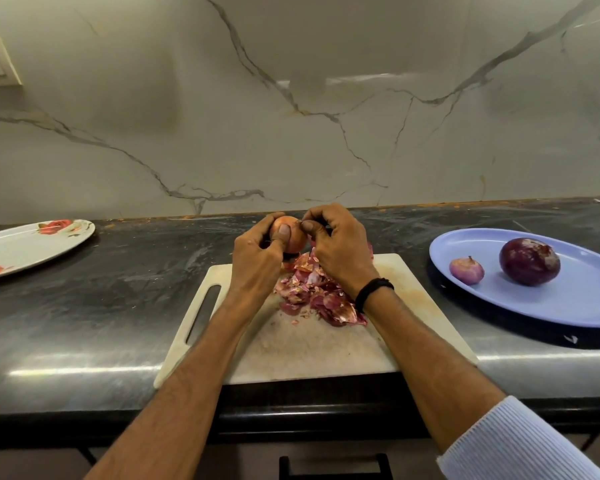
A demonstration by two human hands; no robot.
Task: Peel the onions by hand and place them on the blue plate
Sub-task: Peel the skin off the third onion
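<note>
Orange-skinned onion (297, 237) we grip in our left hand (257, 258), our right hand (340, 251) pinching its skin, peels (316, 292) heaped on the board (309, 348).

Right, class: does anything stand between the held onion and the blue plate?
Nothing visible does. Between the onion, held by the left hand and right hand over the cutting board, and the blue plate on the right lies only bare counter. A small onion and a large onion lie on the plate, with room left.
</note>
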